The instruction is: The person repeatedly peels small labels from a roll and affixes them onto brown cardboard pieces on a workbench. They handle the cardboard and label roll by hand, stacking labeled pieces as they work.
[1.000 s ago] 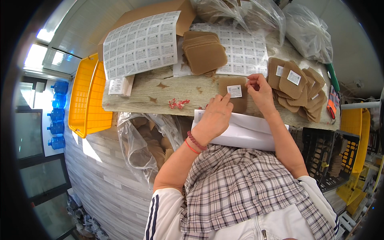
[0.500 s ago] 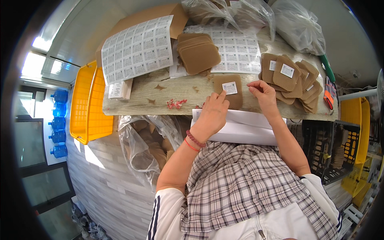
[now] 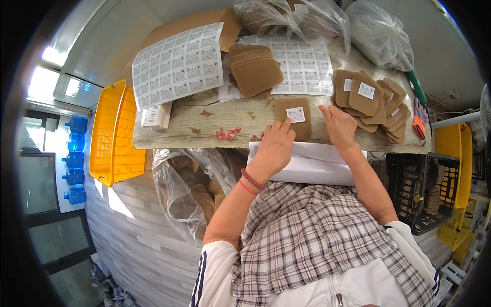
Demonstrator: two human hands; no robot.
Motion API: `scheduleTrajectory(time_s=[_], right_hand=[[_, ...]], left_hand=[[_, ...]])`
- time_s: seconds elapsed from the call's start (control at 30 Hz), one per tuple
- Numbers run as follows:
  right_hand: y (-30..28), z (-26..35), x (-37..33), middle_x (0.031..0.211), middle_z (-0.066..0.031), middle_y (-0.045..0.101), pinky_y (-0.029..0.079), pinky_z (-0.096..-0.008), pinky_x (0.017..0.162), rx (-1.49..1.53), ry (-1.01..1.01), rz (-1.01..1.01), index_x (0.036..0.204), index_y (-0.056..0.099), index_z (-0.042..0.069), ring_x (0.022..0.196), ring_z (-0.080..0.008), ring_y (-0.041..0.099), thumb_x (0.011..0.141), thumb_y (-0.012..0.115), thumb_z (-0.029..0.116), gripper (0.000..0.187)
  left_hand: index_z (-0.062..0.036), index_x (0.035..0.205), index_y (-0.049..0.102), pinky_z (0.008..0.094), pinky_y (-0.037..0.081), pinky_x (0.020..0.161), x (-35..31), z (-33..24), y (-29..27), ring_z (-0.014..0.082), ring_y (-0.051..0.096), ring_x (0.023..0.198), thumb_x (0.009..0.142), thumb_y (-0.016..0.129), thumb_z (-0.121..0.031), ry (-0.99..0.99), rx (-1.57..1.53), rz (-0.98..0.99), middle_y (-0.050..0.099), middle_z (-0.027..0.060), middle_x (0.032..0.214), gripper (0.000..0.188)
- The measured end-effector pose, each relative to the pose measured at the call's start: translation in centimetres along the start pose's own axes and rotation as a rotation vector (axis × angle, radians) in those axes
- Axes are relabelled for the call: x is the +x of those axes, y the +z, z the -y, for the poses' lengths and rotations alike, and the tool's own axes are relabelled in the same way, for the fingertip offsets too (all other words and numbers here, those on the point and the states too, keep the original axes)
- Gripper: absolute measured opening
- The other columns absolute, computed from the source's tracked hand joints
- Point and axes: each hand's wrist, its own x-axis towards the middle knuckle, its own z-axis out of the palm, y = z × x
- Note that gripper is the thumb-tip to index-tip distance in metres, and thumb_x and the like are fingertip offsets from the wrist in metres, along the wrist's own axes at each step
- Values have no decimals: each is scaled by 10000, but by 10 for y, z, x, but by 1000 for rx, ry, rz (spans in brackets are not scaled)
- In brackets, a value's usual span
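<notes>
A brown rounded-square pad (image 3: 300, 131) lies flat near the front edge of the table, with a small white printed label (image 3: 295, 114) on it. My left hand (image 3: 275, 149) rests on the pad's near left part, its fingers stretched and a fingertip at the label's lower left corner. Just right of the pad, my right hand (image 3: 340, 127) hovers with its fingers folded in and one digit pointing up and left. Nothing shows in it. Beyond the pad sits a stack of plain brown pads (image 3: 257, 75). On the right is a loose pile of pads (image 3: 369, 100), several with labels.
Label sheets (image 3: 179, 64) lie at the back left. White backing paper (image 3: 317, 166) hangs over my lap. Red scraps (image 3: 226, 133) lie on the wooden table (image 3: 179, 134). Around it are a yellow basket (image 3: 125, 148), a clear bag (image 3: 176, 204), a glove (image 3: 421, 120) and a black crate (image 3: 404, 189).
My right hand has gone from a loose pinch to a more closed shape, staying right of the pad. My left hand stays on the pad, near the label's corner.
</notes>
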Motion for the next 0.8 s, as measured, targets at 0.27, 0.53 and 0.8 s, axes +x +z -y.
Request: scheduleTrajectory(time_s=[0.27,0.53,0.8], right_hand=[[4,15,-3,1040,-36,613,515,-329,701,371,-137,-270,1072,732,72,760,-176,596,871,752,34,206],[25,34,2,1001,-16,646,528,-345,738,387,16,-58,973,759,138,814,-191,673,903,744,223,111],[28,38,8,997,-8,650,520,-382,732,294,41,-31,922,747,159,841,-228,680,871,753,233,90]], left_hand=[[19,883,568,468,437,987,-6,-8,-2,378,531,1111,723,548,65,13,-32,-62,516,313,1402,169],[1,929,606,457,438,995,-3,-4,-10,366,538,1137,793,636,-12,14,-87,38,542,258,1396,140],[-41,1026,649,440,454,989,13,9,-28,329,563,1113,818,733,-93,-64,-198,243,626,150,1294,231]])
